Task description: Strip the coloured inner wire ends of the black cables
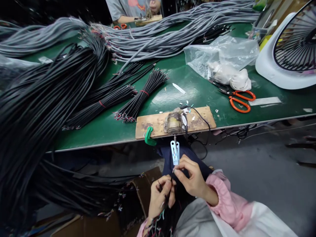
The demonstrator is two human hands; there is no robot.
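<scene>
My left hand (161, 194) is closed around a thin black cable (172, 177), its end pointing up between thumb and fingers. More black cables with coloured wire ends hang below that wrist. My right hand (191, 176) pinches at the stripped wire end of the same cable, thumb and forefinger together. Just above the fingertips, a light blue clothes peg (175, 153) hangs from a metal tip at the front of a wooden board (153, 123). On the board sits a worn, yellowish lump (174, 122) with a black cord (202, 117).
Black cable bundles (143, 95) and grey cables (153, 39) lie across the green table (170, 95). Orange-handled scissors (239, 100), a plastic bag (222, 52) and a white fan (278, 59) are at the right. A cardboard box (148, 184) stands below. Another person's hand (155, 6) shows opposite.
</scene>
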